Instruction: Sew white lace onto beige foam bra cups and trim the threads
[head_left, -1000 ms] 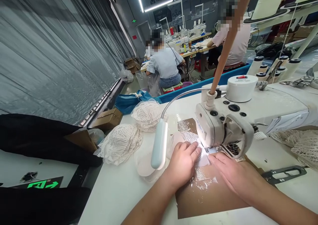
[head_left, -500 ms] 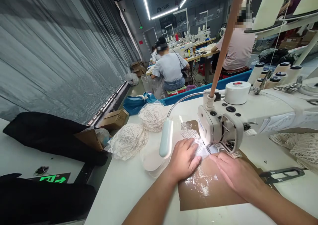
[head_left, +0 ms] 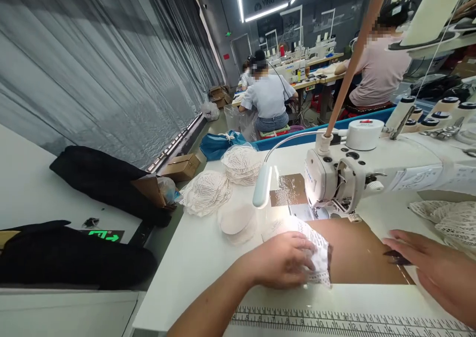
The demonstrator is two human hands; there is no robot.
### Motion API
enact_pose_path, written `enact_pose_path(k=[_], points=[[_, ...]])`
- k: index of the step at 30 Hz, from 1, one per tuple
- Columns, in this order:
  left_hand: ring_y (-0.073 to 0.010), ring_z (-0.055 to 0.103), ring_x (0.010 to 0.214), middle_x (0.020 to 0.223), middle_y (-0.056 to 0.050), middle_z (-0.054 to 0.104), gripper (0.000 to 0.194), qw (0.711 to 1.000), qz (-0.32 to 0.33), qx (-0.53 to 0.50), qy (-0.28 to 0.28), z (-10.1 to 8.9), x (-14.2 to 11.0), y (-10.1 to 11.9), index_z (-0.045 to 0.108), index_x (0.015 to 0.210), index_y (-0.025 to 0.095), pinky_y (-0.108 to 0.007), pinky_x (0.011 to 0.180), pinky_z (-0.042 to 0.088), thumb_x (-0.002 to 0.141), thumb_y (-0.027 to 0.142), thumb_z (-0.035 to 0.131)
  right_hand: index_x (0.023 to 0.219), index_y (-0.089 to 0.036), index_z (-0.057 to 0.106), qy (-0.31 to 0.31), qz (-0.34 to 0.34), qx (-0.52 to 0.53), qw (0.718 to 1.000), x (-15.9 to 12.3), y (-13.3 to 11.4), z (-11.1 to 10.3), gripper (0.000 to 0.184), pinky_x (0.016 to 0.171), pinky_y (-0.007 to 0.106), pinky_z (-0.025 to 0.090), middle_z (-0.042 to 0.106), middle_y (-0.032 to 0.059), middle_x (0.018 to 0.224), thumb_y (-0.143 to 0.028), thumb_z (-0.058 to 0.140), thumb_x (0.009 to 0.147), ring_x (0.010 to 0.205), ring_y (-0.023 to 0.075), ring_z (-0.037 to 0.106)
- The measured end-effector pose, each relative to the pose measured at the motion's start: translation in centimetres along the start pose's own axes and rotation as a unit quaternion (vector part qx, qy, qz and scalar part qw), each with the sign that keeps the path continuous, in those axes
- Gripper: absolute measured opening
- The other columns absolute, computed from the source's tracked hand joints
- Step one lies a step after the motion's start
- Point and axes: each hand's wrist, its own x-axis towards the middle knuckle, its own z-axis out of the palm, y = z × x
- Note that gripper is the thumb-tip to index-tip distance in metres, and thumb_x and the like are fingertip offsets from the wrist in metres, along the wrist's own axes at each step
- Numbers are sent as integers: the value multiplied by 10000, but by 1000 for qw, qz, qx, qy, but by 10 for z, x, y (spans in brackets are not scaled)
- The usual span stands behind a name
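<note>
My left hand (head_left: pixel 284 260) grips a white lace piece (head_left: pixel 318 250) with curled fingers, slightly blurred. The lace lies over the left edge of a brown board (head_left: pixel 357 252), in front of the sewing machine's needle area (head_left: pixel 318 210). At the right edge of the board, my right hand (head_left: pixel 439 270) is closed around dark thread snips (head_left: pixel 397 257). Only the snips' blade end shows beyond the fingers; the handle is hidden under the hand.
Stacks of lace pieces (head_left: pixel 206 193) and round pale pieces (head_left: pixel 238 220) lie left of the lamp (head_left: pixel 262 186). More lace (head_left: pixel 453 223) sits at far right. A ruler strip (head_left: pixel 334 322) runs along the front edge. Co-workers (head_left: pixel 269 96) sit beyond.
My left hand has drawn the lace from under the needle area toward me. My right hand has left the needle area and moved right onto the thread snips. The view has shifted.
</note>
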Motion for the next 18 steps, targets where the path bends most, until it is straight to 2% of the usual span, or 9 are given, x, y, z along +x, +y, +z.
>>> enact_pose_path(k=[2,6,8,10,12,15,18], points=[[-240,536,1238,1316,-95,602,318,999,-23,-41,25,0,-5,10,705,1090,201,-353,1088,400,780,273,714,1119,-233,705,-36,-31,-41,998,-18,19,3,549,681,407,560,715,162,1126,-29,544,635,906,295,716],[-266,491,1274,1360,-107,555,506,972,-172,-60,148,-10,-4,0,620,1240,196,-412,1103,377,758,306,730,1052,-246,737,-43,-33,-51,997,-29,37,8,410,640,416,535,742,182,971,-82,602,701,802,289,718],[-293,457,1305,1427,-120,492,672,951,-248,-97,157,-16,-1,-12,545,1334,188,-442,1116,352,715,333,762,1055,-234,743,-33,-33,-33,998,-31,41,12,403,661,433,526,739,198,935,-109,615,694,802,296,716],[-310,467,1292,1429,-135,487,800,934,-293,-149,144,-19,2,-22,479,1395,177,-447,1102,359,674,336,786,1089,-222,737,-36,-33,-32,998,-34,44,18,446,694,446,518,734,204,953,-107,608,678,827,296,712],[-304,533,1210,1344,-132,560,773,925,-304,-182,135,-19,5,-27,489,1387,172,-428,1042,410,681,312,771,1123,-222,726,-49,-21,-49,997,-38,46,22,501,692,439,518,734,187,975,-79,573,668,829,285,707],[-267,616,1019,1153,-94,651,581,921,-303,-203,134,-17,7,-27,599,1270,178,-369,891,479,718,306,726,1176,-221,705,-107,35,-64,992,-37,41,22,544,752,447,533,725,165,1049,-44,498,705,900,297,693],[-227,625,884,981,-63,674,402,915,-297,-237,132,-12,7,-25,686,1090,152,-301,755,479,721,309,710,1222,-215,667,-133,104,-3,986,-22,19,13,480,823,462,550,700,142,1150,-145,447,801,989,314,679]])
